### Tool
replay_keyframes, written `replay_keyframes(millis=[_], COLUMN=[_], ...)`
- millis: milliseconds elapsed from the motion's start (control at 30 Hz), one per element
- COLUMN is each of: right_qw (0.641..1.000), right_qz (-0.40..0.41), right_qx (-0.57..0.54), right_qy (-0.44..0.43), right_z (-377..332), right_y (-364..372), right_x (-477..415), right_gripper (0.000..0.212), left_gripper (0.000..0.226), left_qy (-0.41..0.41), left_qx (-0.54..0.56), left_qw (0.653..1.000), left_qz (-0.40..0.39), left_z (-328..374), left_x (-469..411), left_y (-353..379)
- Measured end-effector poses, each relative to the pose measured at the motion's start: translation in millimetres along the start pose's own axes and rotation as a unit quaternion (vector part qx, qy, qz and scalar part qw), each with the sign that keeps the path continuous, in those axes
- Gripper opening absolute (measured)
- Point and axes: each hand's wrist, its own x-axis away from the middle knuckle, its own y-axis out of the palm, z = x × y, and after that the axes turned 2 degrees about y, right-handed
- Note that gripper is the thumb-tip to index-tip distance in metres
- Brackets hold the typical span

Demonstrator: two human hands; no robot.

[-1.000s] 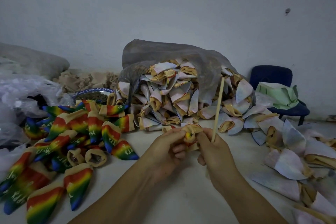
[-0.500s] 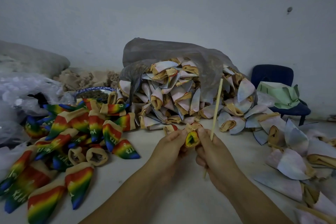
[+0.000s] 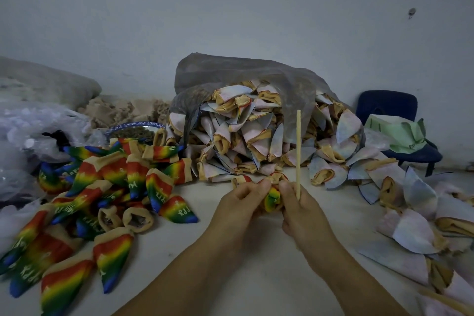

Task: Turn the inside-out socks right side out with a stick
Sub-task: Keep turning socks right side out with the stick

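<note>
Between both hands sits a sock [image 3: 273,197], its rainbow side showing in the middle and tan cuff bunched above. My left hand [image 3: 243,202] pinches the sock's left edge. My right hand [image 3: 302,213] pinches its right edge and also holds a thin wooden stick [image 3: 298,151] that points straight up. Behind the hands, a grey plastic bag [image 3: 256,77] spills a heap of pale inside-out socks [image 3: 246,133]. On the left lies a pile of rainbow socks [image 3: 107,187] turned right side out.
More pale inside-out socks [image 3: 410,213] are spread along the right. A blue chair [image 3: 395,115] with green cloth stands at back right. A patterned bowl [image 3: 133,129] and clear plastic bags [image 3: 30,131] lie at the left. The white surface [image 3: 230,277] shows near me.
The sock's rainbow side has come out between my fingers, where only tan cuff showed before. The stick has swung from leaning right to upright.
</note>
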Motion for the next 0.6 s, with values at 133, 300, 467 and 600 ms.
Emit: replay_keyframes(millis=[133,300,467,600], right_qw=[0.994,0.980,0.962,0.963], right_qz=[0.005,0.013,0.013,0.065], right_qx=[0.075,0.152,0.203,0.187], right_qy=[-0.079,-0.129,-0.185,-0.184], right_z=[1.8,5.4,8.9,9.0], right_y=[-3.6,-7.9,-2.5,-0.2], right_x=[-1.8,-4.6,-5.6,-4.5], right_gripper=[0.017,0.020,0.018,0.022], left_gripper=[0.010,0.031,0.020,0.017], left_qy=[0.067,0.108,0.032,-0.036], left_qx=[-0.158,-0.282,-0.132,0.027], left_qw=[0.985,0.953,0.987,0.995], left_qz=[0.032,0.001,0.081,0.085], left_z=[2.4,-0.1,1.6,2.0], left_x=[-2.1,-2.4,-4.1,-5.0], left_y=[-7.3,-7.9,-7.7,-9.3])
